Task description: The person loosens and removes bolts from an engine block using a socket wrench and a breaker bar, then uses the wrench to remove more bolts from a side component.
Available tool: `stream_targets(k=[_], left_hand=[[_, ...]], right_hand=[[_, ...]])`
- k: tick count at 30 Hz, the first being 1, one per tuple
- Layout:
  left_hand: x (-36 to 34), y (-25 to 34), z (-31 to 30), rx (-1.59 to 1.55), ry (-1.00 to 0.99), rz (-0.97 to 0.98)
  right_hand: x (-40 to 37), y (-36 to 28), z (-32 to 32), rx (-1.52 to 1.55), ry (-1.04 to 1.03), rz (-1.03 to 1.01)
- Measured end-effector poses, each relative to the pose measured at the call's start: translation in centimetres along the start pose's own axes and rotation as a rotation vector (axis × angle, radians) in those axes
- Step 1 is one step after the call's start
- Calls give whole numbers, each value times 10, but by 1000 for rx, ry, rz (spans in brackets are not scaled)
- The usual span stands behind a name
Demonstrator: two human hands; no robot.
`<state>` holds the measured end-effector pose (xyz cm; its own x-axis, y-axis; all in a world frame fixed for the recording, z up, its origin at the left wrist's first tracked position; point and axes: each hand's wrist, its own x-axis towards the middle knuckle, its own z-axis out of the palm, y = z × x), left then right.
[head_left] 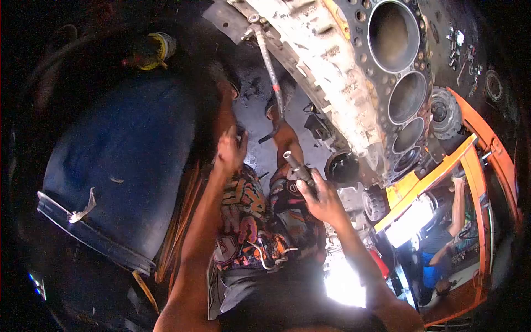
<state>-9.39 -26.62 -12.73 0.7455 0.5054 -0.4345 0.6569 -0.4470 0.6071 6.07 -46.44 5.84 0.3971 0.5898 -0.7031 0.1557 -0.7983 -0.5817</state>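
Observation:
My right hand (322, 198) is closed around a dark cylindrical tool that looks like a deep socket (293, 161), its hollow end pointing up and away from me. Over my left thigh, my left hand (228, 150) has its fingers apart, and nothing shows in it. Ahead of both hands, a long-handled socket wrench (266, 58) slants down from the edge of the engine block (354, 83), with its head against the metal there. A red band marks its handle. Several large round cylinder bores show in the block's face.
To the left is a large dark blue panel (121, 160) with a torn strip (82, 209) on it. An orange wheeled frame (431, 182) stands at the right, touching close to the block. Another person (442, 238) is beyond it. A yellow-rimmed container (157, 51) lies at upper left.

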Motion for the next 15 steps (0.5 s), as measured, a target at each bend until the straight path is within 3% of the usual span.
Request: stream_targets(k=[1,4,6,7,10,12,15], left_hand=[[-3,41,-41,-111,-2,4],[-24,98,-98,-27,81,462],[-20,137,-122,-75,-9,435],[-14,153,-131,-214,-165,237],[3,141,-126,-2,-178,387],[14,132,-133,77,-271,415],[22,119,-143,155,-513,397]], right_hand=[[0,3,2,9,20,-5],[3,0,9,77,-40,78],[2,6,27,20,-18,-54],[4,8,35,-12,-9,-126],[15,-2,46,-49,27,-270],[23,-20,42,206,-118,-43],[34,-35,42,126,-148,8]])
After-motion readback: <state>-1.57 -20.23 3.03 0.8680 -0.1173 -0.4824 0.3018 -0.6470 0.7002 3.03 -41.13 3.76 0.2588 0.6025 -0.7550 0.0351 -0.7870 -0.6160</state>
